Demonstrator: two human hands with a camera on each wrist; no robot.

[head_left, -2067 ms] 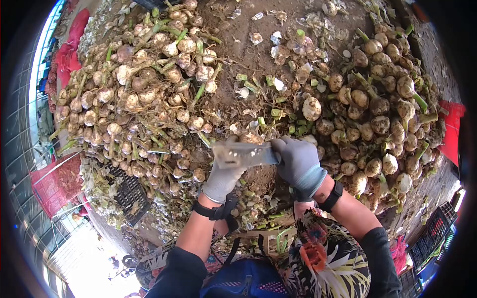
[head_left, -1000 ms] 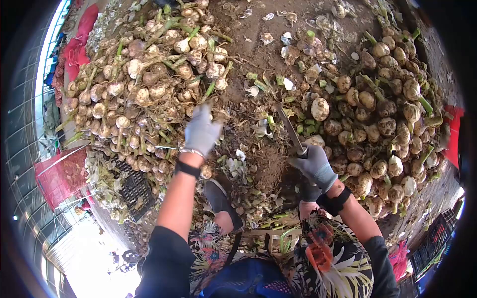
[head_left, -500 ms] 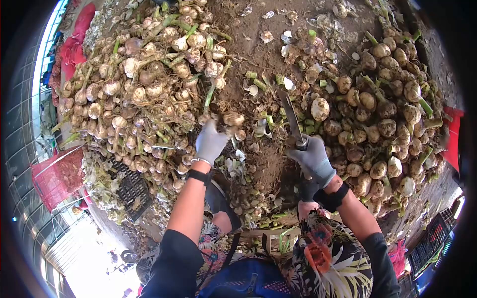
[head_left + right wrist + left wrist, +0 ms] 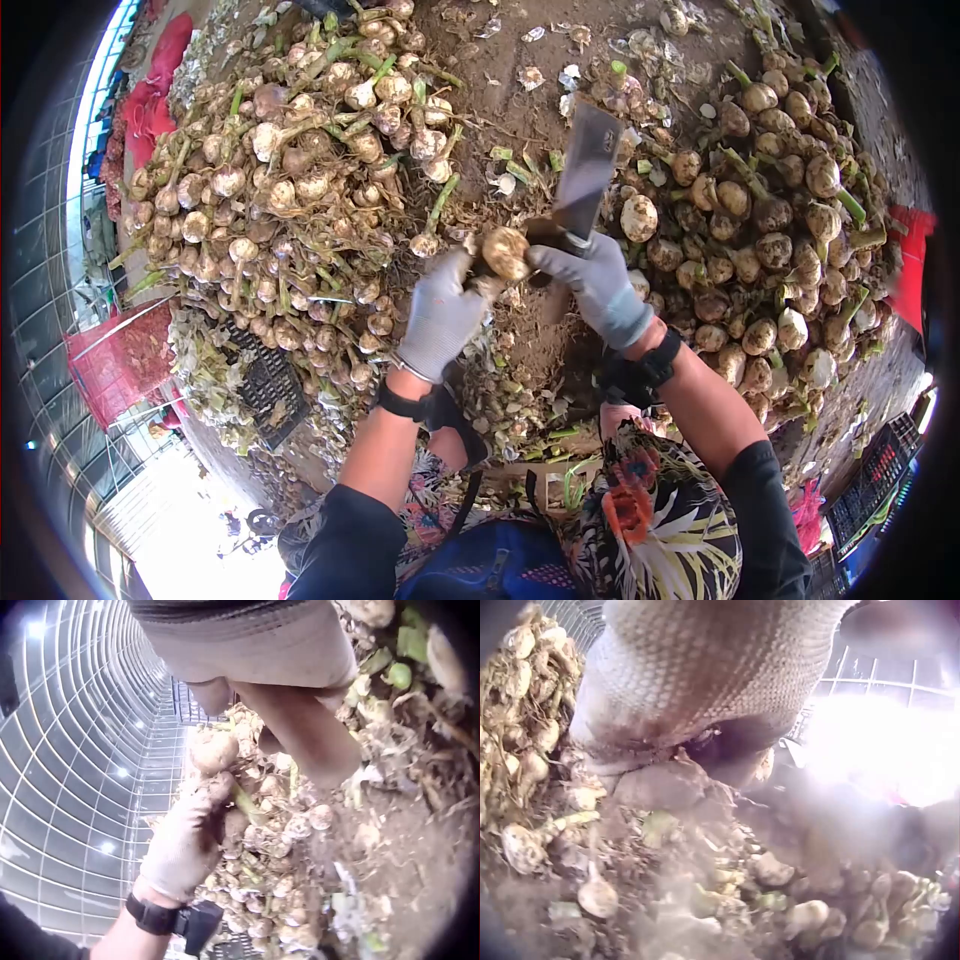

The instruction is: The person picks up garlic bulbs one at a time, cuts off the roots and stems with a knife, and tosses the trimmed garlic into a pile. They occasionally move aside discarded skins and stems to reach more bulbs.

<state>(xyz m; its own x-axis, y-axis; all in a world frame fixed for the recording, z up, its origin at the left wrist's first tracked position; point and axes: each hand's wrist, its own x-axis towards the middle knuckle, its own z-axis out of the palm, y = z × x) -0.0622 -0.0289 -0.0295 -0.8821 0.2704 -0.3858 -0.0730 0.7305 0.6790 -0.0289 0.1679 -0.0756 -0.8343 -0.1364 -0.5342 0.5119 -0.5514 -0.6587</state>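
Note:
My gloved left hand (image 4: 440,315) holds a soil-stained garlic bulb (image 4: 505,252) out in front of my body, over the bare strip between two heaps. In the right wrist view the bulb (image 4: 214,750) rises above the left hand (image 4: 184,847), with green stem beside it. My gloved right hand (image 4: 600,285) grips a broad-bladed knife (image 4: 590,165) by its handle, the flat of the blade facing up and its end pointing away from me. The right fingertips are right at the bulb's side. In the left wrist view the glove (image 4: 697,667) hides most of what it holds.
Stemmed garlic (image 4: 290,190) is heaped on the left, and trimmed bulbs (image 4: 770,250) are piled on the right. Cut stems and skins litter the soil (image 4: 500,100) between. A black crate (image 4: 265,385) lies at the lower left, near a red mesh bag (image 4: 120,365).
My left hand has gone from the left heap's edge to the middle, bringing the garlic bulb up to the right hand. The knife has risen and turned, showing its broad face.

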